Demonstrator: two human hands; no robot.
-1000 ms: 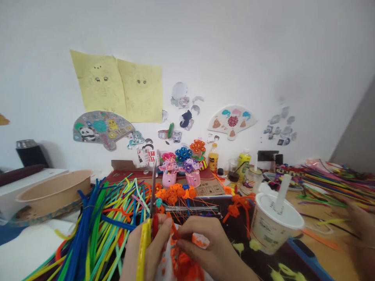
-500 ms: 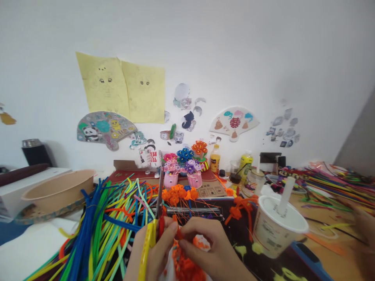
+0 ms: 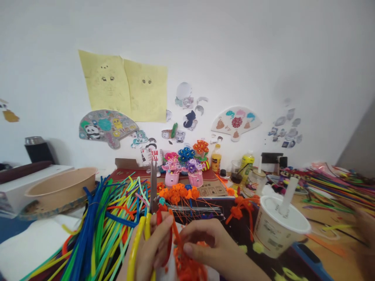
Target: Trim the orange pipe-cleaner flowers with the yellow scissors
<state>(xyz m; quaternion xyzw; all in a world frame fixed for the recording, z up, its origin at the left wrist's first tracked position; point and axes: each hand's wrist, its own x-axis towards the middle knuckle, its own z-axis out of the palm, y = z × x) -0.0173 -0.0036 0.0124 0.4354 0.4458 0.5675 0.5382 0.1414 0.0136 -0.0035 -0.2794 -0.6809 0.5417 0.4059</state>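
Note:
My left hand (image 3: 154,246) is closed around a pair of scissors (image 3: 153,181) with yellow and red handles, its blades pointing up toward the wall. Between the same hand's thumb and fingers runs an orange pipe cleaner (image 3: 175,227). My right hand (image 3: 209,244) is curled beside it, thumb and fingers closed at the lower part of that orange strip. Beneath both hands lies a heap of orange pipe-cleaner pieces (image 3: 190,265), partly covered by my fingers. Just beyond my hands, several orange fuzzy flowers (image 3: 175,194) on thin stems rest on the table.
Loose coloured pipe cleaners (image 3: 117,222) spread to the left, beside a beige basin (image 3: 63,185). A lidded paper cup (image 3: 278,230) with a straw stands right. Pink flower pots (image 3: 172,178) and bottles (image 3: 216,159) line the back. Another person's blurred hand (image 3: 361,222) is at the right edge.
The scissors have turned so their blades and both handles show more clearly, and my left hand has shifted slightly left and down. My hands are a little farther apart, exposing more orange pipe cleaner.

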